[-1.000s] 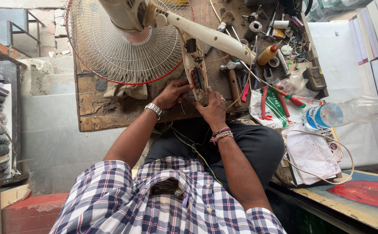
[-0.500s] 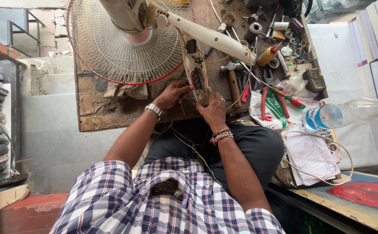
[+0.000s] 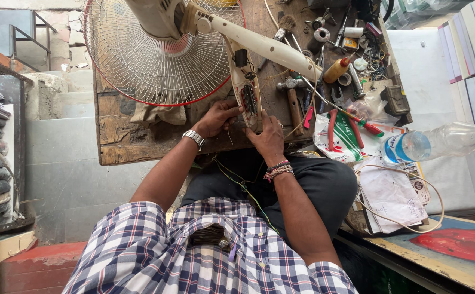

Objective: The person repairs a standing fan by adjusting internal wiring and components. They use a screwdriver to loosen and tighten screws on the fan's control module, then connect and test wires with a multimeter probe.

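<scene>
A cream pedestal fan (image 3: 155, 60) with a red-rimmed wire guard lies on a worn wooden workbench (image 3: 123, 139). Its long cream control housing (image 3: 246, 95), opened to show a dark switch block, points toward me. My left hand (image 3: 215, 117), a metal watch on its wrist, grips the housing's near end from the left. My right hand (image 3: 267, 139), with thread bracelets on the wrist, holds the same end from the right, fingers pressed on its tip. Thin green and yellow wires (image 3: 237, 182) trail from the housing down to my lap.
Tools crowd the bench's right side: a hammer (image 3: 293, 103), red-handled pliers (image 3: 332, 128), a screwdriver (image 3: 365, 126), a yellow bottle (image 3: 336, 71), tape rolls. A plastic water bottle (image 3: 439, 142), papers (image 3: 390, 196) and a looped cable lie to the right. Concrete steps are at left.
</scene>
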`<state>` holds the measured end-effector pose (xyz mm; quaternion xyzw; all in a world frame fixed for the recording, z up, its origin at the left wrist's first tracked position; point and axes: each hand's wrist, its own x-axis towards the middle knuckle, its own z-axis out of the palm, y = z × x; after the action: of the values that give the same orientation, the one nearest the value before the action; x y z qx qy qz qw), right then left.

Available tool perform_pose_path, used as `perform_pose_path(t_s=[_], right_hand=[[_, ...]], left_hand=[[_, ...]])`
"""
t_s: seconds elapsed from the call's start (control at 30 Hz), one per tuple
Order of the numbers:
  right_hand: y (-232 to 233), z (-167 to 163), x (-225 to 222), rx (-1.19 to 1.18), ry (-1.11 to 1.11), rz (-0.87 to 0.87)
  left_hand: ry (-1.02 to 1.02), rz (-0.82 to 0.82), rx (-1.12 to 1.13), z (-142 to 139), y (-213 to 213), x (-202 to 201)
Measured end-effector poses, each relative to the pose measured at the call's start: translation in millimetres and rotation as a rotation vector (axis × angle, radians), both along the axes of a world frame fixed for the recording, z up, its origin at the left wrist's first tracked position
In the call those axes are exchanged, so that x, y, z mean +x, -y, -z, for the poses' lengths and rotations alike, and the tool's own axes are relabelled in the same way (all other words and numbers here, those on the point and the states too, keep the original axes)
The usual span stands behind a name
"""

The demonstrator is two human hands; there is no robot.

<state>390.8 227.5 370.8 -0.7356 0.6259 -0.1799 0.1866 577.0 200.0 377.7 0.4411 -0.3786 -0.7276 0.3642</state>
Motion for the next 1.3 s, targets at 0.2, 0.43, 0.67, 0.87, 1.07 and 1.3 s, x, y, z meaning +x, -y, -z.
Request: perform_pose_path(t_s=[0.2,0.43,0.67,0.87,1.07,1.3], right_hand=[[-3.1,-6.3,7.4,-0.019,0.003,-0.001],[-1.7,-9.2,9.0,-0.069,0.044,0.004],[7.8,-14.0,4.7,-0.061,0.054,-0.002],[13.0,-18.2,6.8,-0.060,0.051,-0.006],[16.4,-21.0,8.0,-0.070,0.055,-0.016],[17.9,-20.5,7.7,-0.055,0.050,-0.012]], left_hand=[[-0.019,-0.004,-0.010,-2.8,-3.3,6.1],[-0.025,0.003,-0.012,-2.6,1.8,9.7],[-0.030,0.004,-0.020,-4.6,10.8,6.6],[-0.032,-0.002,-0.019,-7.5,15.5,8.9],[-0.017,-0.010,-0.030,-9.4,18.4,11.1],[-0.046,0.003,-0.021,-10.2,19.8,11.0]])
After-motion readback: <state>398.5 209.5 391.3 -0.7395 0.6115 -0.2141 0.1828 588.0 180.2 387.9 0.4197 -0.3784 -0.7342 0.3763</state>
